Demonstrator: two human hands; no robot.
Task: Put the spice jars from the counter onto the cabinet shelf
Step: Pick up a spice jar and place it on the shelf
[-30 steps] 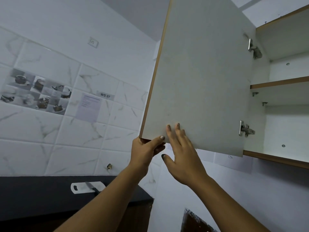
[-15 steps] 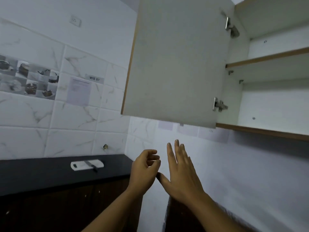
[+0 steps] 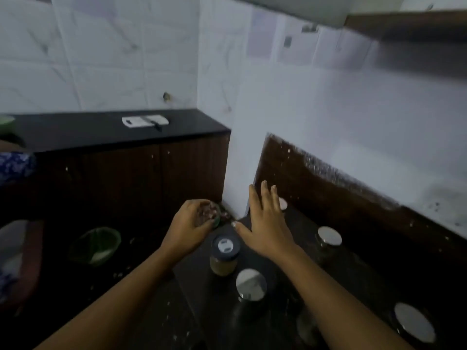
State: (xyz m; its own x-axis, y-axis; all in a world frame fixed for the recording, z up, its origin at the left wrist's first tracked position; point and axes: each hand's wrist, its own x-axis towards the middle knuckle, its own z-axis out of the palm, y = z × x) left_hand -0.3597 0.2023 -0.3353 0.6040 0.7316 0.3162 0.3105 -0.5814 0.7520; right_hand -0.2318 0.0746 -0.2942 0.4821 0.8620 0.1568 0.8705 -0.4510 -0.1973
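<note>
Hands came down — left hand grips red-brown-filled spice jar, right hand splayed empty — lifting could clip dark-lidded yellow-powder jar

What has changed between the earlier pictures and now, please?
Both hands let go of the door and came down to the counter, and the view tipped down with them. The left hand has taken hold of a jar of reddish spice. The right hand is open, held just above the counter. The board stayed where it was.
</note>
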